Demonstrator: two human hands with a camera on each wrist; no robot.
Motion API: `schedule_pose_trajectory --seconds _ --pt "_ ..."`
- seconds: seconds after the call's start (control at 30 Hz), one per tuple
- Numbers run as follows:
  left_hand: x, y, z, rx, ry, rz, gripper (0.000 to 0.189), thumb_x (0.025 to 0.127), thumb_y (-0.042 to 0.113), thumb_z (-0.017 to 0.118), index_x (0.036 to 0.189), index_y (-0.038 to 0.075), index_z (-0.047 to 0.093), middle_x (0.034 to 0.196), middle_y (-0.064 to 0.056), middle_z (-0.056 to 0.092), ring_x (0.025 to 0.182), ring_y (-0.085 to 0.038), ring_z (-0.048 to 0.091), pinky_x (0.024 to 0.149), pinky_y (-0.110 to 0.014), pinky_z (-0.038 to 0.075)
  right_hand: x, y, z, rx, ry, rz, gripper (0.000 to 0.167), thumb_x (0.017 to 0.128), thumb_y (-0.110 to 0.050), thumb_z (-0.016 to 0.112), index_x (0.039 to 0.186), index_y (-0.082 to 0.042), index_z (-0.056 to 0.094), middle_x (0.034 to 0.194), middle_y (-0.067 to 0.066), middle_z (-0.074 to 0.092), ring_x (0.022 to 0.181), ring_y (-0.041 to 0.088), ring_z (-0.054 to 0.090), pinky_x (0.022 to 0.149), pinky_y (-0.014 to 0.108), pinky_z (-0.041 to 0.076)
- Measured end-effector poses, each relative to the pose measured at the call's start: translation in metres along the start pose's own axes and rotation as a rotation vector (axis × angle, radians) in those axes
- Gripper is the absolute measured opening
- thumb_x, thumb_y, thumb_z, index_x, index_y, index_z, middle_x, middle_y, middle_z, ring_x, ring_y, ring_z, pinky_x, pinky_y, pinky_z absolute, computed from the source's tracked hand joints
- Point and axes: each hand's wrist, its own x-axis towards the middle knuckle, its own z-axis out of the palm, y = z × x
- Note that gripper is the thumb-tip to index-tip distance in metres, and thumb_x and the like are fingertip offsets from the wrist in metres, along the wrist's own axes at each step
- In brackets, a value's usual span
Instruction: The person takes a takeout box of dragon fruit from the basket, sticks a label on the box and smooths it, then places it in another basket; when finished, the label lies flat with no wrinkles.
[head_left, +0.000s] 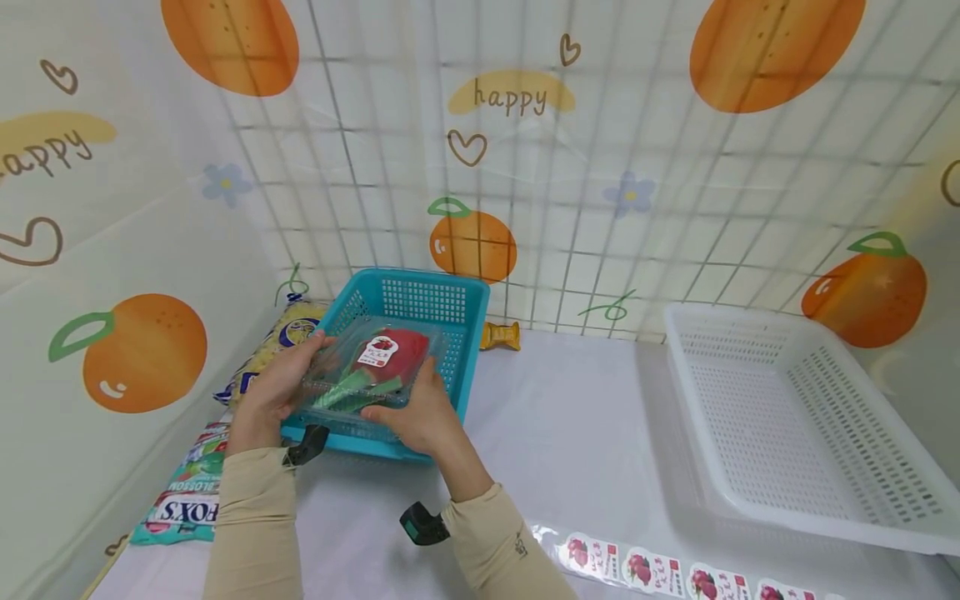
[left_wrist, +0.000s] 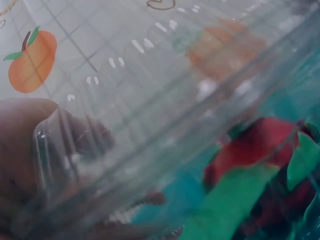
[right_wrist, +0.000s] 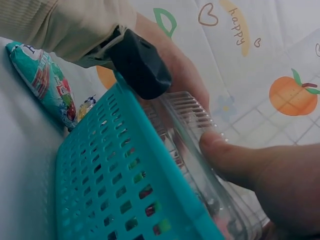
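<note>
Both hands hold a clear plastic clamshell box (head_left: pixel 330 367) over the teal basket (head_left: pixel 467 392). A red dragon fruit (head_left: pixel 408 354) with green scales shows through the plastic, and a white sticker (head_left: pixel 378 348) with a fruit picture is on the lid. My left hand (head_left: pixel 279 383) grips the box's left end; its fingers blur behind the plastic in the left wrist view. My right hand (head_left: pixel 426 412) holds the opposite end, with the thumb (right_wrist: pixel 225 155) along the near edge in the right wrist view. Red and green patches show through the basket's holes.
A white perforated basket (head_left: pixel 686 400) stands at the right. A strip of dragon fruit stickers (head_left: pixel 652 571) lies along the front. Left of the teal basket are a yellow bag (head_left: pixel 300 321) and a FOX'S bag (head_left: pixel 183 492). A small orange packet (head_left: pixel 501 336) sits behind.
</note>
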Motion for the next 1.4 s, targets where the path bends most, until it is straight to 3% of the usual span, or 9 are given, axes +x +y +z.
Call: schedule_pose_trajectory --seconds 0.2,0.4,0.63,1.07,1.4 --pt "0.003 -0.002 -0.001 0.046 0.026 -0.033 0.077 0.108 0.057 0.023 0.163 0.002 0.016 0.17 -0.024 0.011 0.155 -0.046 0.019 0.121 -0.067 0.021 0.001 -0.001 0.003 -0.05 0.002 -0.001 0.119 0.085 -0.045 0.081 0.163 -0.002 0.003 0.163 0.023 0.03 0.147 0.042 0.037 0.108 0.061 0.046" --pt "0.004 0.002 0.002 0.162 0.084 -0.081 0.078 0.107 0.059 0.022 0.162 0.004 0.022 0.168 -0.025 0.019 0.151 -0.047 0.026 0.12 -0.068 0.021 0.001 -0.004 0.004 -0.099 0.017 -0.004 0.12 0.085 -0.044 0.082 0.163 0.0 0.003 0.161 0.025 0.033 0.146 0.043 0.038 0.108 0.06 0.047" --pt "0.006 0.005 0.004 0.241 0.127 -0.158 0.085 0.103 0.068 0.024 0.164 0.008 0.016 0.164 -0.029 0.027 0.15 -0.048 0.029 0.118 -0.073 0.02 0.005 -0.006 0.005 -0.103 0.04 0.016 0.119 0.084 -0.044 0.082 0.163 -0.003 0.003 0.158 0.026 0.035 0.143 0.044 0.042 0.105 0.061 0.049" --pt "0.007 0.005 0.007 0.342 0.126 -0.069 0.078 0.107 0.059 0.025 0.163 0.005 0.019 0.17 -0.024 0.013 0.155 -0.05 0.01 0.121 -0.069 0.017 0.01 -0.005 0.011 -0.188 0.071 0.044 0.119 0.084 -0.042 0.083 0.163 -0.002 0.004 0.156 0.028 0.036 0.139 0.044 0.046 0.102 0.059 0.052" --pt "0.007 0.005 0.009 0.371 0.1 -0.078 0.078 0.106 0.062 0.028 0.165 0.012 0.014 0.17 -0.023 0.009 0.153 -0.053 0.011 0.116 -0.075 0.019 0.015 -0.006 0.016 -0.277 0.078 0.065 0.123 0.081 -0.047 0.084 0.163 0.0 0.005 0.157 0.03 0.035 0.135 0.047 0.051 0.102 0.057 0.052"
